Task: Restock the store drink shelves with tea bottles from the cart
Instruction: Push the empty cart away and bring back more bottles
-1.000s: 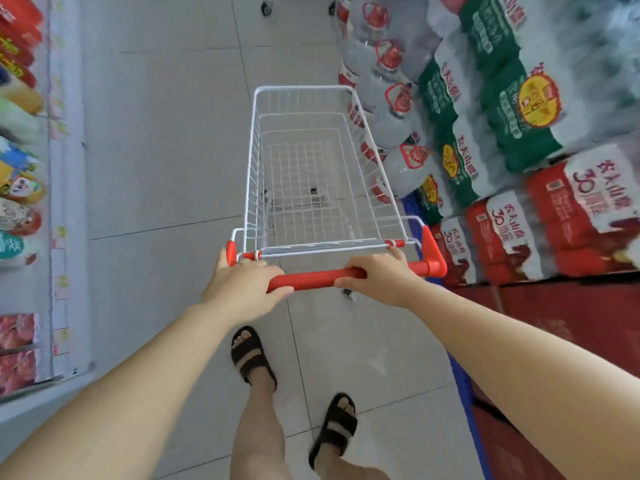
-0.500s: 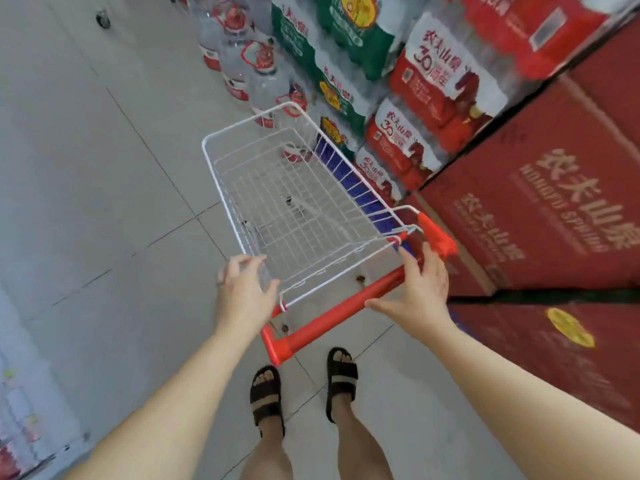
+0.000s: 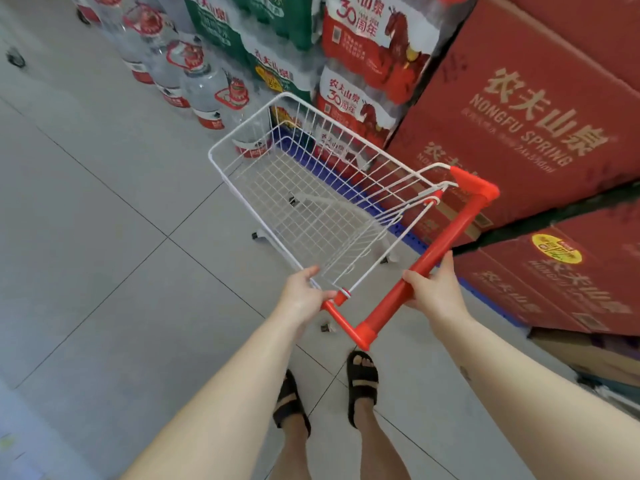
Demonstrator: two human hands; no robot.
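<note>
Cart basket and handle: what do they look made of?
Basket: thin metal wire in a welded grid, with a glossy white coating, likely paint or plastic dip. Handle: smooth red plastic with moulded corner pieces; possibly a sleeve over an unseen metal tube.

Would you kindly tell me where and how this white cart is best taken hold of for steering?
Grip the red handle bar of the white cart, coming from the rear where the person stands. It is a straight bar spanning the rear, clear of the wire basket. The right hand wraps it; the left hand holds the basket's rear corner.
</note>
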